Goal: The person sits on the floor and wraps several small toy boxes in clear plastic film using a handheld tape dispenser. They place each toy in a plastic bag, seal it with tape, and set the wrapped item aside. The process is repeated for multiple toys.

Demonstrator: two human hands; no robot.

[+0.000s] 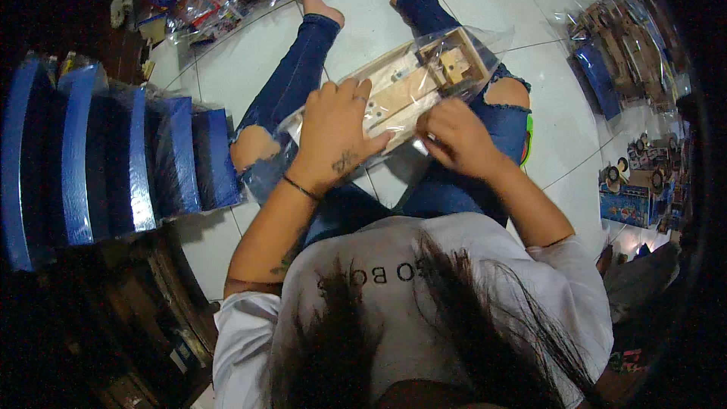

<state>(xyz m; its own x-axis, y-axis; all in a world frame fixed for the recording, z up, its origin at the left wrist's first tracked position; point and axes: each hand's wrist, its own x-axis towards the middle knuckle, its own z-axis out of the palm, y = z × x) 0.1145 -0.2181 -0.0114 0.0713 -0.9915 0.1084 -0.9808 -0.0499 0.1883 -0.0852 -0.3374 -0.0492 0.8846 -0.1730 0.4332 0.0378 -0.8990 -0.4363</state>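
Across my thighs lies a long, box-shaped wooden piece (401, 98) in loose clear plastic wrapping (488, 42). A small block-like wooden part shows at its far right end, and its bed has several dark dots. My left hand (333, 132) is laid over its near left end, fingers bent round the far side and thumb along the near side. At the near long edge, my right hand (458, 136) has its fingers curled together against the plastic. What lies between those fingertips is hard to see.
Blue wrapped panels (129, 159) stand in a row at my left. Plastic-bagged goods (189, 0) lie at the far left. More wrapped wooden pieces (625, 53) are stacked at the right, above a blue toy vehicle (628, 197). White floor tiles (564, 83) surround my legs.
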